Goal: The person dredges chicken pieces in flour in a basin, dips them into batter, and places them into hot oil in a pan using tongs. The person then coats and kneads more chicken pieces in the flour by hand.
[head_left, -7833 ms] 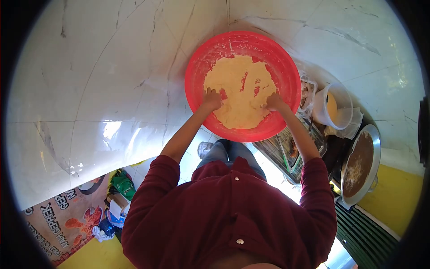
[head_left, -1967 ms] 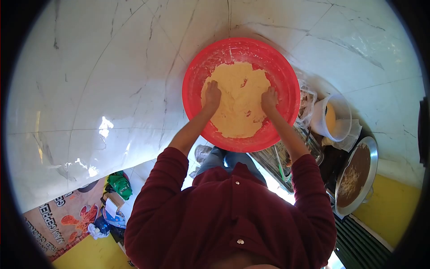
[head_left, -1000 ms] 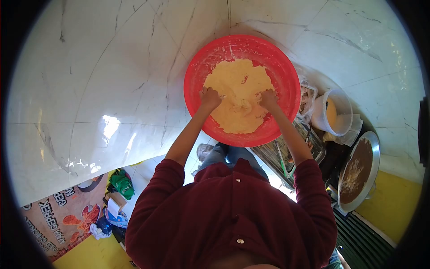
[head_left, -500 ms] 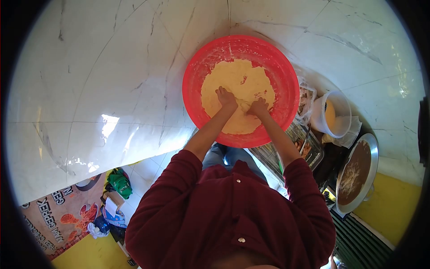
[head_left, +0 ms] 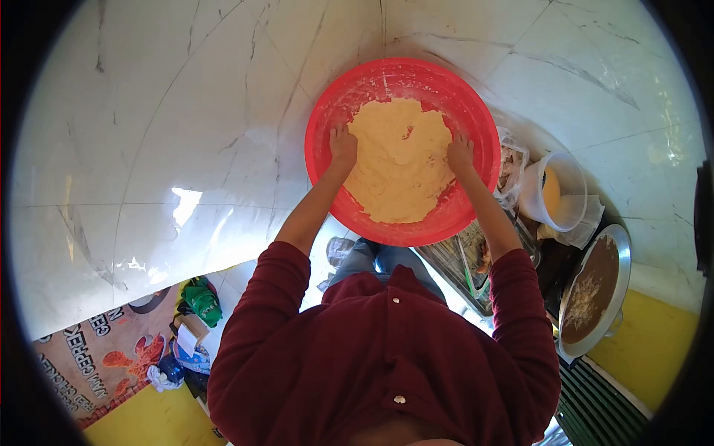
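Note:
A big red plastic basin (head_left: 477, 111) holds a broad heap of pale yellow flour (head_left: 401, 160). Both of my hands are inside it, at opposite sides of the heap. My left hand (head_left: 343, 146) rests at the flour's left edge, fingers stretched toward the basin's far side and slightly apart. At the right edge is my right hand (head_left: 460, 154), its fingers also extended and partly parted, touching the flour's border. Neither hand shows anything gripped. The undersides of both hands are hidden.
Right of the basin are a clear plastic bag (head_left: 512, 167), a translucent bucket (head_left: 569, 189) with something yellow inside, and a metal tray (head_left: 468, 256). A wide metal pan (head_left: 623, 260) with brown contents stands farther right. Tiled walls enclose the far and left sides.
My hands have moved apart, from the middle of the flour out to its left and right edges. The flour's surface there is now uncovered.

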### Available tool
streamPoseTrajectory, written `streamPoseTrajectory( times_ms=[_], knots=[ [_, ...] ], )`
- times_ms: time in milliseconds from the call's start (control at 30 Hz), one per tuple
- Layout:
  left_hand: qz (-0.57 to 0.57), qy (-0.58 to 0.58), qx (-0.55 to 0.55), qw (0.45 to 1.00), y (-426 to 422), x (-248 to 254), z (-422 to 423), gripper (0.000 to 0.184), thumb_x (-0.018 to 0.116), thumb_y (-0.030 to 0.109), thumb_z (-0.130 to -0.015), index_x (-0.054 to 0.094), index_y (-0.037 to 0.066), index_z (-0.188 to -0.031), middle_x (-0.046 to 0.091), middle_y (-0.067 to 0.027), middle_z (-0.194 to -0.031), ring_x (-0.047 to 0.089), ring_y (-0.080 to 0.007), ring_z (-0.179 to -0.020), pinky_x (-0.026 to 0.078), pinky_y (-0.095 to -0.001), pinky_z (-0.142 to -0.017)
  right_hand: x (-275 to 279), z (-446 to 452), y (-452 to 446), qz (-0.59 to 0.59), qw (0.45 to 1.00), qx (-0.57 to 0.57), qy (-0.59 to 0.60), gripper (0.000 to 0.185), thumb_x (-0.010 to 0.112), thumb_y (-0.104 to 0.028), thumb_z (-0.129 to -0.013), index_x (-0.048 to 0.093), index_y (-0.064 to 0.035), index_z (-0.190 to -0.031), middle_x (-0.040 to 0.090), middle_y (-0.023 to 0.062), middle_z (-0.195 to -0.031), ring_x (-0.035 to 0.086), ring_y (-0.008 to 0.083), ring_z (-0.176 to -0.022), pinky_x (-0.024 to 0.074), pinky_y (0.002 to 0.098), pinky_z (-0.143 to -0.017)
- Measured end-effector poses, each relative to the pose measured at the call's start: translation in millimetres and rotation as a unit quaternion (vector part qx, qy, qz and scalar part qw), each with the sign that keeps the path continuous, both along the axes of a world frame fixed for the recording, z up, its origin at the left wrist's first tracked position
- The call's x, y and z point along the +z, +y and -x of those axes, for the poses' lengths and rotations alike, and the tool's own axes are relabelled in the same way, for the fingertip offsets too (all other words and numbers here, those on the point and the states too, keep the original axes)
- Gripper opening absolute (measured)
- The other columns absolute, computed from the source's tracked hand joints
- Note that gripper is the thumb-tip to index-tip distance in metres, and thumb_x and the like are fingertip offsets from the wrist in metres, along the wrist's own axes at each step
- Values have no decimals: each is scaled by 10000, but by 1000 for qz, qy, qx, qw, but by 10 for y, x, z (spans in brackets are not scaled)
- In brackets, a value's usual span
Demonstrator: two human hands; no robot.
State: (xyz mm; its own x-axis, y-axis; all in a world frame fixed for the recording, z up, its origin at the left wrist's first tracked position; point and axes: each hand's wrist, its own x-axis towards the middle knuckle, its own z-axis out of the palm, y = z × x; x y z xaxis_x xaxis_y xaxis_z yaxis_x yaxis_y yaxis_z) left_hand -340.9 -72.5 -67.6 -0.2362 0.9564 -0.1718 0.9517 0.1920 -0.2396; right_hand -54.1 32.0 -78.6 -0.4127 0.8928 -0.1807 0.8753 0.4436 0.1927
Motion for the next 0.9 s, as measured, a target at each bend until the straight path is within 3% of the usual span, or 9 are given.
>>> streamPoseTrajectory(
  times_ms=[133,367,567,633,700,733,800,833,900],
  knots=[
    [-23,-72,3,997,-98,-16,-175,258,658,275,-709,676,96,-893,502,-63,-1112,349,-236,-1142,277,-380,-933,-2,93,-92,32,994,-34,102,263,657,-156,-674,631,-28,-902,431,106,-1147,363,275,-1126,344,430,-898],
    [-73,-203,56,975,-63,-44,-556,347,729,287,-649,648,26,-864,495,-88,-1011,393,-256,-1029,301,-397,-842,-88,711,-412,113,979,-54,161,333,693,-238,-655,634,-9,-890,448,115,-1119,382,280,-1104,346,421,-903],
    [14,-300,157,941,-132,16,-635,314,676,298,-687,649,29,-847,522,-95,-998,382,-260,-1037,292,-385,-836,-339,739,-487,140,970,-81,181,275,671,-220,-619,631,-25,-808,518,146,-1010,499,298,-951,441,415,-724],
    [68,-331,180,924,-110,30,-567,333,664,306,-682,654,40,-882,534,-97,-1005,377,-266,-1045,291,-376,-840,-363,645,-287,382,908,-80,154,308,650,-215,-637,623,-19,-873,587,127,-923,566,265,-881,468,377,-718],
    [135,-482,179,847,-99,74,-412,376,650,348,-678,648,48,-904,589,-105,-932,373,-265,-1084,280,-430,-859,-197,511,-268,401,884,-97,219,279,633,-196,-639,625,-19,-855,605,120,-865,583,257,-826,469,357,-723],
    [134,-482,179,847,-96,-50,-304,376,650,348,-678,648,48,-904,589,-105,-932,373,-265,-1084,280,-430,-859,-36,465,-272,419,855,-113,283,252,616,-176,-642,628,-18,-837,624,113,-807,599,248,-772,469,337,-727],
    [77,-763,128,629,-127,-414,-124,420,642,394,-671,651,78,-947,630,-113,-892,338,-275,-1176,243,-499,-913,239,380,-270,455,815,-113,339,251,615,-162,-670,627,-11,-870,625,118,-842,587,208,-783,449,320,-690],
    [79,-763,128,628,-161,-281,-106,420,642,394,-671,651,78,-947,630,-113,-892,338,-275,-1176,243,-499,-913,272,322,-269,488,770,-113,395,251,614,-147,-698,626,-4,-903,627,123,-878,574,167,-795,430,303,-652],
    [107,-483,128,860,-189,229,-72,428,569,422,-787,602,116,-1084,613,-162,-1039,427,-215,-1182,218,-449,-985,59,237,-121,409,867,-16,284,459,647,-146,-687,579,-77,-1136,613,155,-1030,580,169,-914,427,261,-791]
  ],
)
